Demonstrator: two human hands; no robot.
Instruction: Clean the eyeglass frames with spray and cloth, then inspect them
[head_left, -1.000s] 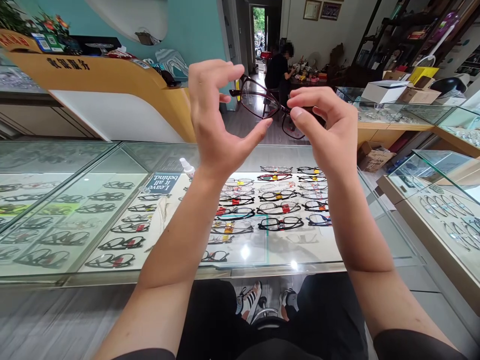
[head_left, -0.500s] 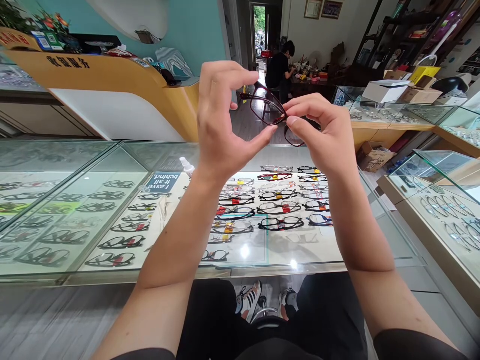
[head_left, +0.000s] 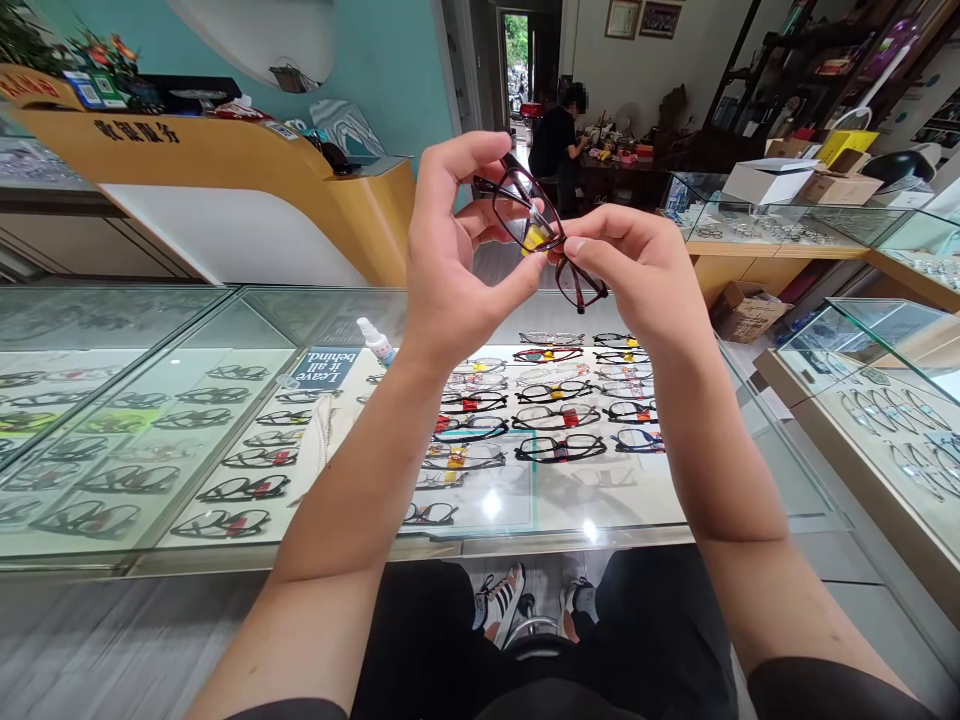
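A pair of dark reddish eyeglasses [head_left: 516, 248] is held up in front of me, tilted so one lens sits lower right. My left hand [head_left: 461, 235] curls around the upper lens, index finger at its top corner and thumb by its lower rim. Yellow and whitish patches show through or on that lens; which, I cannot tell. My right hand [head_left: 637, 255] pinches the frame near the bridge between thumb and fingers. Below both hands, rows of spectacle frames [head_left: 561, 447] lie in a glass display case [head_left: 450, 545], many with red or yellow tags.
On the case stand a white spray bottle [head_left: 373, 340] and a pale cloth pouch [head_left: 324, 450]. A wooden counter [head_left: 262, 150] is at the left back. A person [head_left: 553, 135] in black sits at a cluttered far table. Boxes [head_left: 772, 180] rest on the right-hand showcase.
The eyeglasses have turned and tilted, bringing the lower lens out from behind my right hand. My left hand has shifted slightly right, its other fingers now behind the lens.
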